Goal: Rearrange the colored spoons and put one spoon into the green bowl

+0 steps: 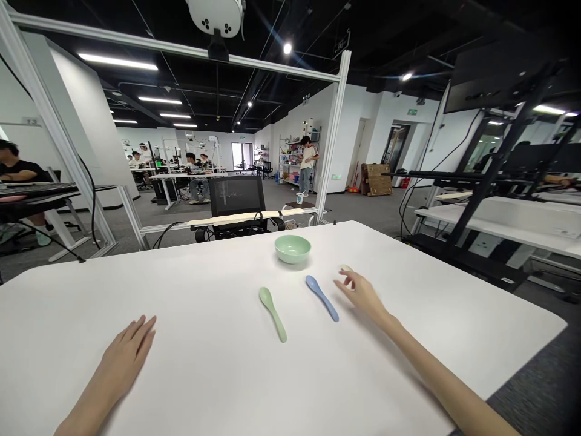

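Observation:
My left hand (pixel 129 348) lies on the white table (pixel 204 363) at the left, fingers stretched out and holding nothing. Over on the right, my right hand (pixel 362 293) is curved above the tabletop, its fingers apart. Just beyond its fingers is a small cream-coloured, rounded object (pixel 345 267), partly hidden by the hand; whether they touch I cannot tell. A blue spoon (pixel 322 298) rests to the left of my right hand. Further left is a light green spoon (pixel 273 315), its bowl end pointing away from me. Behind both spoons stands a green bowl (pixel 293 249), upright.
A metal frame (pixel 333 133) rises beyond the table's far edge. Behind it is a black mesh chair (pixel 236 195). A monitor stand (pixel 490 157) and another desk are on the right. Several people are in the background, one standing by shelves (pixel 290 158).

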A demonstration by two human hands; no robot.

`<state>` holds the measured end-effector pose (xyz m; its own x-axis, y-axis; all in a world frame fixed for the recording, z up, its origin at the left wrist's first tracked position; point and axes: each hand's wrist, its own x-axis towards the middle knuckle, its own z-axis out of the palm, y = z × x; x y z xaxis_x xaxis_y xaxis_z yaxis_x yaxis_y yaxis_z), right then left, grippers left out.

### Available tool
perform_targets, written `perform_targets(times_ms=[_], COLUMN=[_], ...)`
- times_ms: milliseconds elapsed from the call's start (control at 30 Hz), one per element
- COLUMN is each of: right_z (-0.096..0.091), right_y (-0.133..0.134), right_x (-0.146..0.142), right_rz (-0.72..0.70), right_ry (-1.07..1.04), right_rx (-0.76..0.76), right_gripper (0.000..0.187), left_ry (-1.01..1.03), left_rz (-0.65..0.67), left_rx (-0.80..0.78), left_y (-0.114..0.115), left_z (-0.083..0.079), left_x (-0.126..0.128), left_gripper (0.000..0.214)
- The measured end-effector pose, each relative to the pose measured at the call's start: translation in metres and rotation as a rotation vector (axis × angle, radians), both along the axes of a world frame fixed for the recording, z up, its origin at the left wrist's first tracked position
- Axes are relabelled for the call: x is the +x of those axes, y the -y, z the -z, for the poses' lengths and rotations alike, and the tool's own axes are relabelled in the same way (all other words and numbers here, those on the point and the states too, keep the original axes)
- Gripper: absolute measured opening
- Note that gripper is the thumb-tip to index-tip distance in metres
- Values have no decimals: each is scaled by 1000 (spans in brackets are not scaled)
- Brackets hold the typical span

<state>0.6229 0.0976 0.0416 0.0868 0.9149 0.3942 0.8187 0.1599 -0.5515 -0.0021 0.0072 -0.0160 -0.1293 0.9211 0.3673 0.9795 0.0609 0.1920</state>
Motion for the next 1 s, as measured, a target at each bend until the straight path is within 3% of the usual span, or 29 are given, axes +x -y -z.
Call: perform_targets(times_ms=[100,200,300,400,500,567,667,767,1000], right_z=[-3,-6,-11,-18,-25,-29,-34,-37,-26], right_y=[14,21,29,44,64,73,78,73,66], right_x=[-36,-63,-87,-121,-161,-182,-196,-192,-186], right_rz=[-132,-192,-238,-379,-543,-623,-691,-716,-426], right_ry=[26,37,-81,-259,-363,-401,-431,-391,-51], right_rx=[-135,-211,-198,-149,-143,-169,-192,-210,-236], right_gripper=[53,32,19,17,19,19,20,27,29], left_ry=[44,193,462,741,1033,1093,1125,1139,995], left_rz=[84,144,186,267,380,408,394,336,225], left_rx=[45,78,40,-193,-402,-448,-434,-432,-439], left_y=[3,7,11,12,8,4,1,1,-10], left_z=[-12,-35,-61,-80,-90,-92,-95,-99,-99], left_x=[9,40,97,168,230,257,272,266,248], left_gripper=[65,59,58,62,73,73,67,66,58])
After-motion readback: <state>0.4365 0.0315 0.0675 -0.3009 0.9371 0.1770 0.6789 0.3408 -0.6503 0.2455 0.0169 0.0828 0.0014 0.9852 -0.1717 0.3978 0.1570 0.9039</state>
